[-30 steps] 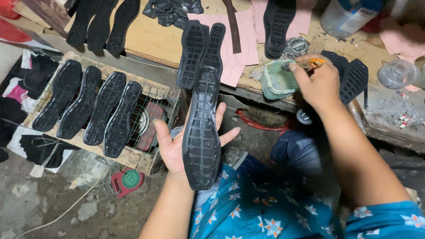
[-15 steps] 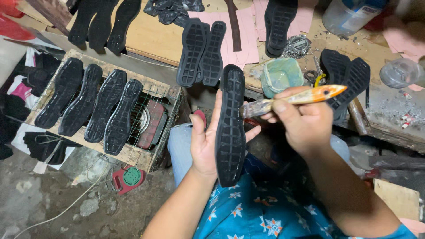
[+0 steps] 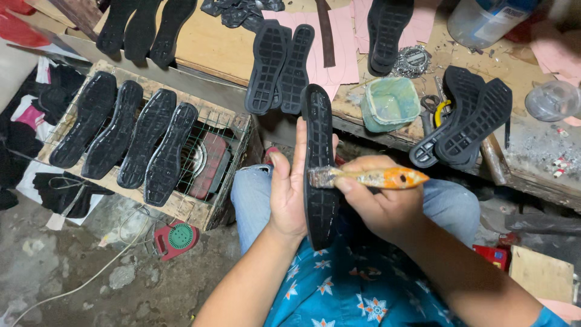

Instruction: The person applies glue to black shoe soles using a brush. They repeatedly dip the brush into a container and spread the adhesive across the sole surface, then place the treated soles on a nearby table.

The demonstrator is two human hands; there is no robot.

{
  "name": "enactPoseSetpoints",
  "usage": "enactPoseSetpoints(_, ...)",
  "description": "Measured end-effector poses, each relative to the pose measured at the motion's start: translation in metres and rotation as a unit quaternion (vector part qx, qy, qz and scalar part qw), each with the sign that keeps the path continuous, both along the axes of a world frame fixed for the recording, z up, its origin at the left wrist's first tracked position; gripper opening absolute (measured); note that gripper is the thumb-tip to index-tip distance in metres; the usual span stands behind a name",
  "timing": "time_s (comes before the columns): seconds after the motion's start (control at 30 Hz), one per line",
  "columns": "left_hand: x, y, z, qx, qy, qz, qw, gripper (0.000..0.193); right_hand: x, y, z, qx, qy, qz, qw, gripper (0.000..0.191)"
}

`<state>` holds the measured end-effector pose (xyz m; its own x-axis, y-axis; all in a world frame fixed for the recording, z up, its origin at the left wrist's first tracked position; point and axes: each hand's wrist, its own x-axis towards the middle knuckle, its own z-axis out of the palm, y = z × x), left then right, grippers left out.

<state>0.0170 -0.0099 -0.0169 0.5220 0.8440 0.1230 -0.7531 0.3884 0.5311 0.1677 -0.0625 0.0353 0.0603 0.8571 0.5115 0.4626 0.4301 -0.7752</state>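
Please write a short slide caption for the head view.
Left hand holds a black shoe sole on edge while right hand presses an orange-handled brush against it.

— What's on the bench [image 3: 212,42]?

— At the far left, three black soles [image 3: 142,24] side by side. Near the middle, a sole pair [image 3: 279,66] lies on pink sheets [image 3: 345,42], with a dark strip [image 3: 325,33] across them. Further right, another sole [image 3: 387,33], a round metal lid [image 3: 411,60] and a green tub [image 3: 390,103] at the near edge.

— And the right end?

— Two crossed soles [image 3: 469,121] beside scissors [image 3: 437,109], a clear cup [image 3: 554,100] and a big plastic jar [image 3: 484,21].

— The wire rack [image 3: 236,130] on the left?

— Four soles [image 3: 124,136] in a row on top.

— The floor [image 3: 91,284]?

— Bare concrete, a red and green disc [image 3: 175,238], a pale cord [image 3: 85,281], dark cloth pieces [image 3: 60,188].
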Motion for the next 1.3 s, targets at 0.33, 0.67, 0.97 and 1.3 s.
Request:
enactPoseSetpoints(0.33,-0.004,0.003,0.005,-0.068,-0.082,-0.058,0.993,0.092,0.001,-0.025,0.003,-0.062,-0.038,0.104,0.992,0.019)
enactPoseSetpoints(0.67,-0.015,-0.007,0.018,-0.043,-0.064,-0.148,0.986,0.102,0.027,0.026,-0.019,0.054,-0.009,-0.108,0.993,0.012)
enactPoseSetpoints(0.97,-0.028,-0.008,0.022,-0.081,-0.100,-0.184,0.974,0.106,0.028,0.005,-0.014,-0.004,0.044,-0.060,0.997,0.017)
enactPoseSetpoints(1.3,-0.015,0.002,0.012,-0.086,-0.099,-0.167,0.977,0.101,0.020,0.012,-0.015,-0.037,0.074,-0.002,0.997,0.015)
